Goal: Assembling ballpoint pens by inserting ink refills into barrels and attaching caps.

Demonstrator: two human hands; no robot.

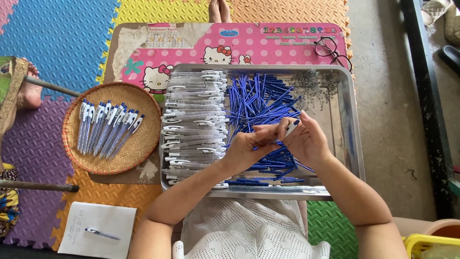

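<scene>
Both hands, left hand (247,146) and right hand (304,141), grasped one pen (290,128) over the steel tray (347,120); we judged work early; finished pens (108,127) filled the woven basket (115,163); clear barrels (194,120) and blue refills (258,100) remained.

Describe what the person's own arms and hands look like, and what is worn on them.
Both forearms are bare right to the bottom of the picture, with no sleeves in view. The left hand and right hand wear no gloves, and no ring, watch or bracelet shows. Below them is a white knitted garment with a heart pattern.
</scene>
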